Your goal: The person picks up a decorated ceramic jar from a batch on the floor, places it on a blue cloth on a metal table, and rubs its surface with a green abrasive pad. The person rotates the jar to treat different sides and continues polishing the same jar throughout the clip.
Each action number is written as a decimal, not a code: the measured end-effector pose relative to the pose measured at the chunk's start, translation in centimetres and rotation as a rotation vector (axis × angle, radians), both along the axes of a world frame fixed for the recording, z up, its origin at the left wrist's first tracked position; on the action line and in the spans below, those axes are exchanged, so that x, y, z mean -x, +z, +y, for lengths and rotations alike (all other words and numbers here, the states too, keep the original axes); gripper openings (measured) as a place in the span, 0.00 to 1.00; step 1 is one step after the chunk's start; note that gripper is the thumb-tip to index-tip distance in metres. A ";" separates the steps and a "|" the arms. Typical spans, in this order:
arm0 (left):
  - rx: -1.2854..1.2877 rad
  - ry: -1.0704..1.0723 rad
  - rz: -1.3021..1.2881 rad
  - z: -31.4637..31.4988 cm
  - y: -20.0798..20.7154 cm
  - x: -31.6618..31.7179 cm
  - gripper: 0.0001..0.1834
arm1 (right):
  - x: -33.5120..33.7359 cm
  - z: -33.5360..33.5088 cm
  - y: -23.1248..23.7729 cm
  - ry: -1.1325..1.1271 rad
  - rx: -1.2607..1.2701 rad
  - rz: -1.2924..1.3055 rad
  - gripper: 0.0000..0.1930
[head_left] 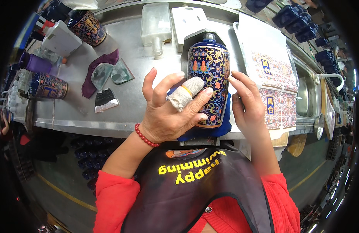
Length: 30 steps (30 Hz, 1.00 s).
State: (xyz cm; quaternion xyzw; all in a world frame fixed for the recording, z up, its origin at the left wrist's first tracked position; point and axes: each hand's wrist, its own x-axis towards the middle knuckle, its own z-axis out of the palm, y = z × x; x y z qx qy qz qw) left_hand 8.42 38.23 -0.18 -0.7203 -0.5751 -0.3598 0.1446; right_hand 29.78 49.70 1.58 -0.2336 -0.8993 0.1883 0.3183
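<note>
A dark blue bottle [210, 73] with a colourful floral pattern lies on its back, neck pointing away from me, on a blue cloth [226, 122] in a grey metal cradle [185, 58]. My left hand [164, 112] reaches over the bottle's left side, fingers spread. Its thumb and index finger rest on the patterned face. A white knitted finger cover [187, 93] with a yellow band wraps the middle finger. Along the right edge, my right hand [247, 103] has its fingers extended and slightly bent, fingertips at the bottle's side.
Printed floral sheets [278, 105] lie right of the bottle, before a sink [302, 101]. A clear glass bottle [156, 27] and a white box [187, 23] stand behind. Left are cut pieces [102, 75] on a purple cloth [88, 83] and another patterned bottle [47, 86].
</note>
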 end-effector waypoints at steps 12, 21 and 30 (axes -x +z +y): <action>0.001 0.171 -0.063 -1.3 -1.4 -1.0 0.27 | 0.2 -0.8 1.1 -0.124 0.053 0.036 0.20; 0.093 0.196 -0.129 -2.9 -3.0 -2.6 0.39 | 5.8 2.2 8.3 0.275 0.021 -0.306 0.12; 0.039 0.066 -0.216 -2.9 -3.2 -2.5 0.42 | 6.4 2.6 9.8 0.117 0.122 -0.244 0.12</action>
